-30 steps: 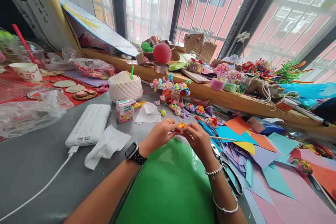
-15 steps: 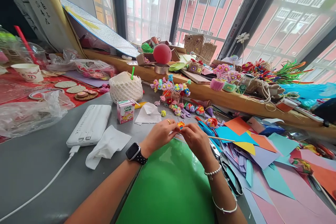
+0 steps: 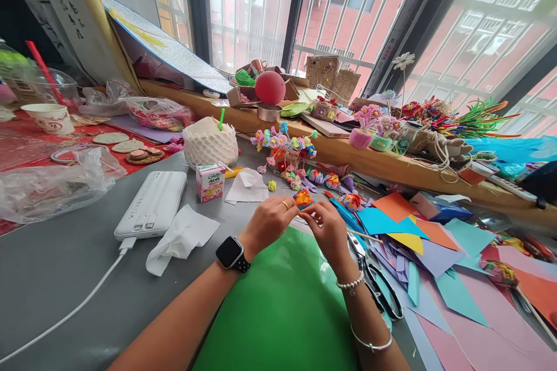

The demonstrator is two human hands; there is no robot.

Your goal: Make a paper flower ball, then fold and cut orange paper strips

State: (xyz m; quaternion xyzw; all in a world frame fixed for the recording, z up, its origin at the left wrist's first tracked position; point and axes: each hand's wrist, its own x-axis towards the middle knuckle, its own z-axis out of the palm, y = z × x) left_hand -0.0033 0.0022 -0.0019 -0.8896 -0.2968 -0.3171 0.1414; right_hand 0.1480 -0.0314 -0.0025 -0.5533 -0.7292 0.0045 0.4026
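An orange and yellow folded-paper flower (image 3: pixel 303 197) stands up between my hands, above the far end of a green sheet (image 3: pixel 278 301). My left hand (image 3: pixel 270 221) is closed, pinching it low on its left side. Just below the petals, my right hand (image 3: pixel 327 226) has thumb and forefinger pinched at its base, close to the left fingertips. The fingers cover what lies under the bloom. A thin wooden stick (image 3: pixel 368 236) sticks out to the right from behind my right hand. Scissors (image 3: pixel 378 281) with black handles lie beside the right forearm.
Coloured paper pieces (image 3: pixel 435 261) spread over the right side. More paper flowers (image 3: pixel 331 180) and a crocheted flower basket (image 3: pixel 287 153) stand beyond my hands. To the left are a white power bank (image 3: pixel 152 206) with cable, tissues (image 3: pixel 185 235), a small pink carton (image 3: pixel 210 181) and a net-wrapped coconut (image 3: pixel 211 144).
The flower shows higher and fuller above my fingers now. My right fingers have shifted down to its base, and the left hand has turned slightly.
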